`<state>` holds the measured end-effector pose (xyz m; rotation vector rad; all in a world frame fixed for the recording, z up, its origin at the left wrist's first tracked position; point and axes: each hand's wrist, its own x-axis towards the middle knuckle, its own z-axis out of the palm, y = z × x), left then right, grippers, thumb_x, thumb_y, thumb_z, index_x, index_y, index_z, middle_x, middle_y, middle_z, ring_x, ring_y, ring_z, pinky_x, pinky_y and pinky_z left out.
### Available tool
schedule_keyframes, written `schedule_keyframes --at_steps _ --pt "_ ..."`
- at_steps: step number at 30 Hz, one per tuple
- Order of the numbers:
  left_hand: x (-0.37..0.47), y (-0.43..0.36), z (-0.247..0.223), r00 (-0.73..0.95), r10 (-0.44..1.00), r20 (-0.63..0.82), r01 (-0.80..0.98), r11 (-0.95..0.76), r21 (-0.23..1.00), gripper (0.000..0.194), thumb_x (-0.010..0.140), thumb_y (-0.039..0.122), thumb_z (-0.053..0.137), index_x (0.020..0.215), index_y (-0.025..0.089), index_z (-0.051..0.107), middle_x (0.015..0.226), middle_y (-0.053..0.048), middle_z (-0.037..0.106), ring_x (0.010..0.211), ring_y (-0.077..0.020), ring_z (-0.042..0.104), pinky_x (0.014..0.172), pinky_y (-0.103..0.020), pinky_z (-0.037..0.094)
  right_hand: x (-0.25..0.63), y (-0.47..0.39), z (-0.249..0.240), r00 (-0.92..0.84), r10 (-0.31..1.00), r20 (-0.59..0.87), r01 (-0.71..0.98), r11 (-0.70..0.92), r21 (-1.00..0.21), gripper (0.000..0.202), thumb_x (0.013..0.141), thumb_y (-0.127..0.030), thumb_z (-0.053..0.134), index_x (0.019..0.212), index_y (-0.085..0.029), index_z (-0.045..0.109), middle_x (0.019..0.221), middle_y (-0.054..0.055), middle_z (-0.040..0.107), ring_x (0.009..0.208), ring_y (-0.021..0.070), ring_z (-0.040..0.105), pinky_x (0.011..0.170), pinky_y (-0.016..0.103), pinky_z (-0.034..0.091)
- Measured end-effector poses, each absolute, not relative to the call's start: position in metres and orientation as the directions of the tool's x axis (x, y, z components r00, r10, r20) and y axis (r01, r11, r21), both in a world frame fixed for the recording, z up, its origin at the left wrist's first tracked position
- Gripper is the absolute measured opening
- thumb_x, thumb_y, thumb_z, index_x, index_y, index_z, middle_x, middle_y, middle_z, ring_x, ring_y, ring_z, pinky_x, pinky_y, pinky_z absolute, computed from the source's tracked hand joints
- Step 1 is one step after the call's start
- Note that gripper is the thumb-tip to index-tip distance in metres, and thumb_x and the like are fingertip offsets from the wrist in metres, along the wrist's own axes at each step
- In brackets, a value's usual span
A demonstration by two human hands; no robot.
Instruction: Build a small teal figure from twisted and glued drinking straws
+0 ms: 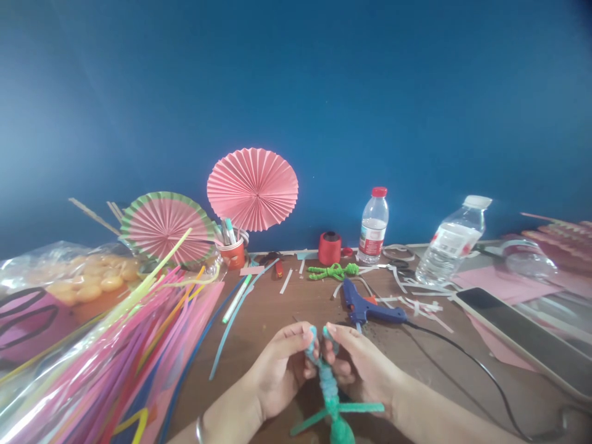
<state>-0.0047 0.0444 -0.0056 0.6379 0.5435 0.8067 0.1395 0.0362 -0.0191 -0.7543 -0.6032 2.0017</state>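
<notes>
A fuzzy pipe-cleaner piece (328, 383) stands between my hands at the bottom centre, with a blue twisted upper part, a green rounded lower end and two green strips sticking out sideways. My left hand (287, 364) pinches its upper left tip between thumb and fingers. On the other side, my right hand (363, 364) pinches the upper right tip. The two tips are bent apart in a small fork. A blue glue gun (372, 309) lies just beyond my right hand.
Pipe cleaners in plastic (115, 345) cover the left side. Behind are paper fans (252, 188), a cup of markers (232, 254), red thread (329, 248), green cord (333, 271) and bottles (372, 228). At right lie a phone (522, 333), paper scraps and the gun's black cable (481, 365).
</notes>
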Motion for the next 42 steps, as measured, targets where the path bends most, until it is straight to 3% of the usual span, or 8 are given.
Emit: schedule_keyframes --at_steps 7,12,15,20,29,34,37,42 --pt "-0.009 0.053 -0.004 0.350 0.905 -0.241 -0.665 0.421 0.616 0.009 0.078 0.022 0.054 0.076 0.014 0.057 0.066 0.000 0.056 0.051 -0.0065 0.049 0.050 -0.018 0.042 0.144 0.036 -0.008 -0.237 0.941 -0.243 -0.671 -0.339 -0.659 0.033 0.074 -0.043 0.058 0.091 -0.015 0.063 0.056 -0.001 0.056 0.041 0.0056 0.040 0.039 0.017 0.029" --pt "-0.015 0.058 -0.006 0.261 0.948 -0.183 -0.746 0.318 0.586 0.009 0.078 0.017 0.051 0.073 0.014 0.058 0.073 -0.001 0.056 0.058 -0.0081 0.054 0.056 -0.020 0.047 0.143 0.036 -0.011 -0.213 0.951 -0.226 -0.729 -0.308 -0.611 0.042 0.078 -0.050 0.049 0.090 -0.014 0.064 0.077 0.007 0.065 0.049 0.0113 0.051 0.046 0.023 0.038" --pt "-0.017 0.060 -0.008 0.185 0.976 -0.117 -0.760 0.218 0.612 0.010 0.074 0.010 0.050 0.070 0.014 0.058 0.078 0.000 0.057 0.069 -0.0113 0.058 0.067 -0.022 0.048 0.142 0.036 -0.015 -0.194 0.973 -0.124 -0.771 -0.229 -0.595 0.037 0.081 -0.048 0.045 0.092 -0.017 0.062 0.088 0.006 0.065 0.055 0.0126 0.055 0.049 0.024 0.041" --pt "-0.013 0.058 -0.011 0.236 0.972 -0.008 -0.618 0.156 0.771 0.013 0.067 0.001 0.055 0.069 0.013 0.059 0.080 -0.003 0.059 0.085 -0.0166 0.058 0.080 -0.026 0.044 0.145 0.039 -0.019 -0.039 0.998 0.057 -0.747 0.009 -0.665 0.027 0.075 -0.026 0.061 0.101 -0.018 0.059 0.101 0.007 0.061 0.079 0.0164 0.059 0.068 0.027 0.047" --pt "-0.001 0.046 -0.012 0.290 0.957 -0.002 -0.470 0.144 0.871 0.011 0.065 0.010 0.066 0.069 0.015 0.058 0.081 -0.004 0.065 0.078 -0.0159 0.058 0.077 -0.029 0.042 0.143 0.041 -0.016 0.037 0.997 -0.071 -0.821 -0.010 -0.571 0.027 0.067 -0.014 0.069 0.093 -0.018 0.062 0.096 0.005 0.064 0.085 0.0131 0.060 0.075 0.021 0.047" --pt "0.006 0.040 -0.007 0.303 0.951 -0.062 -0.325 0.165 0.931 0.017 0.055 0.016 0.074 0.064 0.013 0.059 0.069 -0.003 0.064 0.067 -0.0167 0.058 0.066 -0.027 0.043 0.138 0.036 -0.010 -0.058 0.998 0.016 -0.655 -0.026 -0.755 0.017 0.068 -0.019 0.068 0.084 -0.014 0.064 0.067 0.001 0.062 0.060 0.0113 0.056 0.059 0.022 0.045" --pt "0.005 0.038 -0.004 0.312 0.950 -0.024 -0.237 0.103 0.966 0.023 0.054 0.024 0.074 0.068 0.013 0.060 0.065 -0.002 0.062 0.065 -0.0163 0.056 0.062 -0.025 0.042 0.140 0.037 -0.010 -0.016 1.000 0.000 -0.528 -0.008 -0.849 0.017 0.069 -0.027 0.067 0.080 -0.014 0.064 0.069 0.002 0.062 0.061 0.0143 0.057 0.060 0.026 0.045" --pt "-0.002 0.038 -0.003 0.221 0.975 0.028 -0.131 0.001 0.991 0.023 0.067 0.032 0.064 0.084 0.017 0.059 0.067 -0.001 0.060 0.060 -0.0132 0.054 0.057 -0.023 0.042 0.144 0.038 -0.011 0.036 0.999 -0.016 -0.396 -0.001 -0.918 0.026 0.070 -0.037 0.064 0.082 -0.013 0.062 0.071 0.005 0.063 0.065 0.0189 0.058 0.061 0.029 0.045"
